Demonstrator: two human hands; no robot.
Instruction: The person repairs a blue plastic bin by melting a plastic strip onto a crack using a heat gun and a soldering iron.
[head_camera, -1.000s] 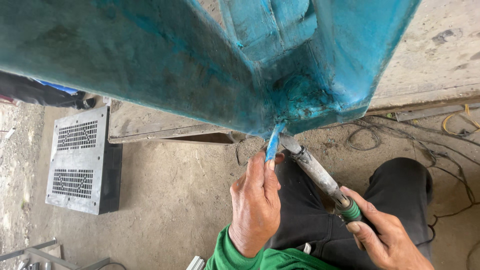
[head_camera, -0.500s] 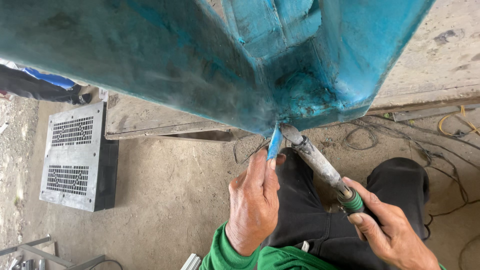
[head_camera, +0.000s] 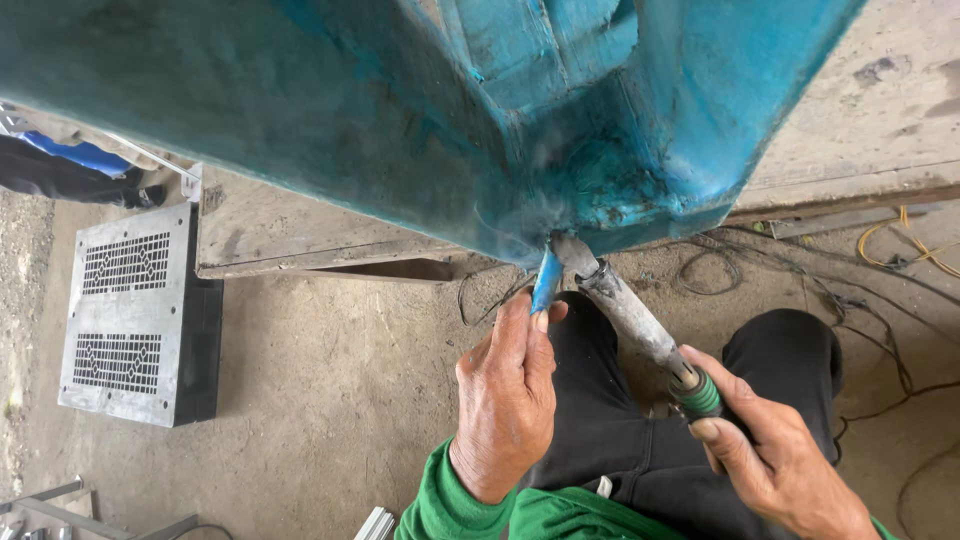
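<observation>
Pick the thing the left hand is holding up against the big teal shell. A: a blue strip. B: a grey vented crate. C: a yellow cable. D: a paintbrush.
A: the left hand pinches a thin blue strip whose top end meets the teal shell, while the right hand grips a grey tool beside it.

Grey perforated crate (head_camera: 135, 315) flat on the concrete floor (head_camera: 340, 400); wooden board (head_camera: 300, 245) just beyond it; tangled cables (head_camera: 870, 290) (one yellow) at right; metal bars (head_camera: 60, 505) in the lower left corner.
</observation>
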